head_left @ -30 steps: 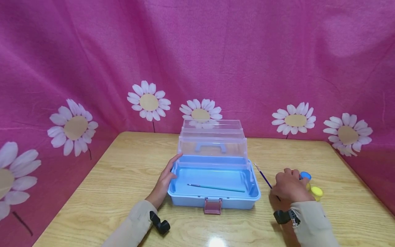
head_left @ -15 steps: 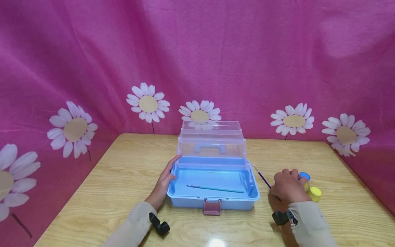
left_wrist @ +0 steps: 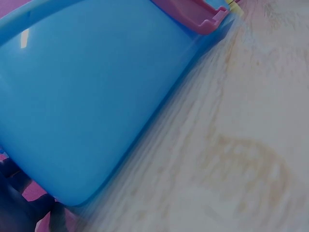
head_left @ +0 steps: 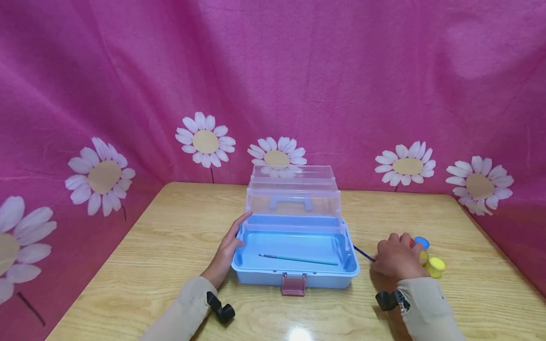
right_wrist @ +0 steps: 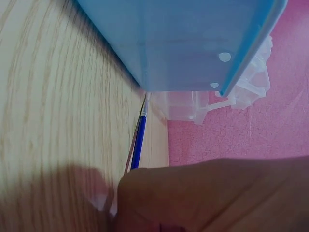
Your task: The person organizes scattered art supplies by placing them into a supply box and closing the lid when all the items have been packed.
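Note:
A light-blue plastic box [head_left: 294, 282] with a clear lid raised at the back sits mid-table. My left hand [head_left: 223, 255] rests against its left end, fingers extended along the side and thumb at the rim. Fingers also show by the box's corner in the left wrist view. Inside the box lies a teal paintbrush [head_left: 298, 259]. Right of it, my right hand [head_left: 400, 258] pinches a dark-blue paintbrush [head_left: 364, 253] low over the table. Its tip passes behind the box's right side in the head view; the right wrist view shows the blue handle [right_wrist: 139, 140] emerging from under the hand.
Small paint pots stand beside and beyond the right hand: a blue-lidded pot [head_left: 422, 243], a yellow pot [head_left: 436, 266] and a partly hidden red one [head_left: 411, 242]. A pink clasp [head_left: 294, 285] hangs at the box's front. A magenta flowered cloth [head_left: 341, 94] surrounds the wooden table.
The dark-blue paintbrush has turned, its tip now behind the box's right side and its rear end hidden by my right hand. The left hand and box stay put.

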Motion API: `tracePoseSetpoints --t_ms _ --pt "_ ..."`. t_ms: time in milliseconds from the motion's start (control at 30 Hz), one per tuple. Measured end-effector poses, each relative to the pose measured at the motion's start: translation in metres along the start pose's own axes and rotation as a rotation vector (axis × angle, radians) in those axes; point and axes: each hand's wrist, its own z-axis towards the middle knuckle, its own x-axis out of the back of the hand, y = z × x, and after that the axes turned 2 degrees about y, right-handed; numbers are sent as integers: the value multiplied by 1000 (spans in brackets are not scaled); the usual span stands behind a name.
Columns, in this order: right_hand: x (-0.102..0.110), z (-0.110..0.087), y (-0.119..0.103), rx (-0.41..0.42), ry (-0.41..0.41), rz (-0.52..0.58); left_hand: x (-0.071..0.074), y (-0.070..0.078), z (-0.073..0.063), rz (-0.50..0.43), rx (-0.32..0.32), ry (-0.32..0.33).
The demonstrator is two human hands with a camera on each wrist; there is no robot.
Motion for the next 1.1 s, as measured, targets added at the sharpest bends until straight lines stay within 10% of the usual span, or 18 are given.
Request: tracePoseSetpoints --t_ms 1100 --pt "17 -1 15 11 63 176 0 -3 2 -17 -22 -6"
